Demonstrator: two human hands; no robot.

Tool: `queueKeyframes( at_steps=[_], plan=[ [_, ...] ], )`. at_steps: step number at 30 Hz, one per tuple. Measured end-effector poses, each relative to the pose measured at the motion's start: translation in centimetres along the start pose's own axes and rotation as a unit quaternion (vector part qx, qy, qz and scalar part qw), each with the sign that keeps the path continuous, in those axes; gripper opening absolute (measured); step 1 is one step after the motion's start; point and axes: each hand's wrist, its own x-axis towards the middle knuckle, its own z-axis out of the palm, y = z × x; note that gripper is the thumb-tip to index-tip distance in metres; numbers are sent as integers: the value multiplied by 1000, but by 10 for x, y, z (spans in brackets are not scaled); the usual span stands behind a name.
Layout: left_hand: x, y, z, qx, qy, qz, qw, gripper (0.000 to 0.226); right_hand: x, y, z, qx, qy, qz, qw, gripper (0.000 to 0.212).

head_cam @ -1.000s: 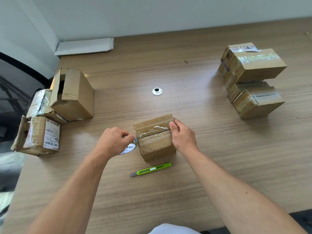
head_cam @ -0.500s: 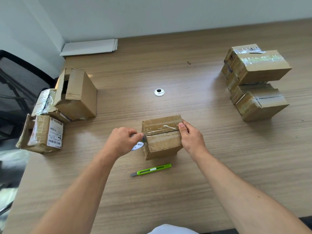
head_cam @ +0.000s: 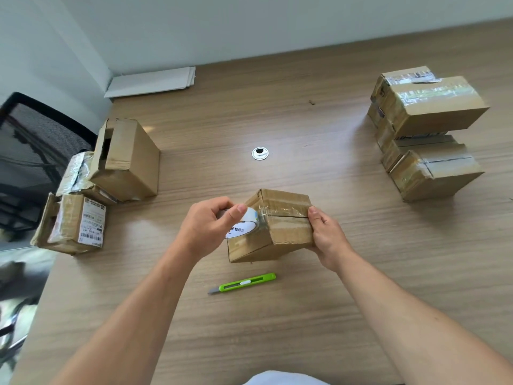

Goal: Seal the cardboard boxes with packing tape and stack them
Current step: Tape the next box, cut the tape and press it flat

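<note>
The small cardboard box (head_cam: 280,218) sat tilted at the middle of the table (head_cam: 305,329), the right hand (head_cam: 327,234) curled round its right end. The left hand (head_cam: 206,226) pinched the tape roll (head_cam: 244,227) against the box's left end (clear tape lay along the top seam). A green utility knife (head_cam: 244,283) lay nearby; taped boxes (head_cam: 427,107) were stacked at the far right.

One wide-angle head view.
Faces forward and down across the tabletop (head_cam: 305,323), close above it, toward the wall (head_cam: 249,29).
</note>
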Motion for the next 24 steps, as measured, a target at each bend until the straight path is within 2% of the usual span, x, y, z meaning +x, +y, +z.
queueKeyframes(
  at_steps=[4, 7, 10, 13, 16, 18, 21, 24],
  plan=[
    [5, 16, 6, -18, 10, 16, 1000, 35, 2, 16, 3, 42, -7, 47, 998, 31],
    [8, 25, 12, -19, 6, 23, 1000, 26, 1, 23, 4, 42, 20, 42, 998, 30],
    [10, 32, 23, -13, 9, 32, 999, 19, 9, 27, -4, -88, 60, -14, 994, 28],
    [14, 40, 34, 7, 9, 32, 999, 18, 13, 18, -12, -268, 113, -56, 955, 34],
    [23, 47, 48, 28, -2, 10, 1000, 23, 17, 6, -16, -337, 130, -81, 929, 39],
    [29, 52, 60, 32, -8, 2, 999, 27, 16, 0, -18, -320, 121, -97, 935, 36],
    [35, 61, 79, 50, -11, 0, 999, 30, 8, -11, -20, -215, 65, -111, 968, 27],
    [40, 70, 95, 81, -22, -12, 996, 28, 3, -14, -24, -123, 5, -114, 986, 40]
  ],
)
